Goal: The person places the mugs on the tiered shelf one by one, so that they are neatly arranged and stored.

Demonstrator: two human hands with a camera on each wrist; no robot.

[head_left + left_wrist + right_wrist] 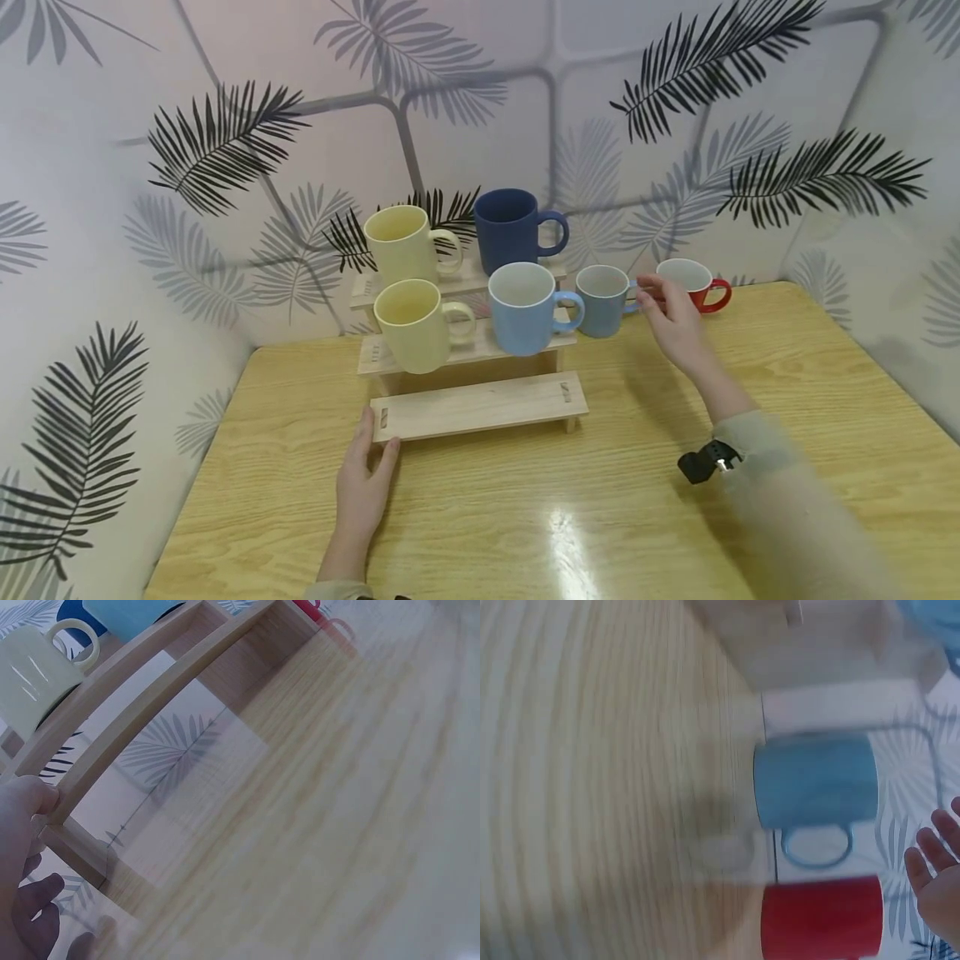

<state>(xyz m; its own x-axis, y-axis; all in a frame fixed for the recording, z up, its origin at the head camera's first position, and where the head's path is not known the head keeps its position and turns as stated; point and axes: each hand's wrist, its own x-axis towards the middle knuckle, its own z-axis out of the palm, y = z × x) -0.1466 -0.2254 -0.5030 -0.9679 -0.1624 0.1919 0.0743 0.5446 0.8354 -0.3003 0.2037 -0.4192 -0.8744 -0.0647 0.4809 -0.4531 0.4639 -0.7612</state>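
My left hand holds the left front corner of a three-step wooden rack, its thumb at the front edge; in the left wrist view the thumb of that hand lies against the board end. My right hand hovers by the handle of a grey-blue mug, in front of a red mug with a white inside. In the right wrist view, the relaxed fingers of the hand are apart from the blue mug and red mug, holding nothing.
On the rack's top step stand a yellow mug and a dark blue mug. The middle step bears another yellow mug and a light blue mug. Behind the wooden table is a leaf-patterned wall.
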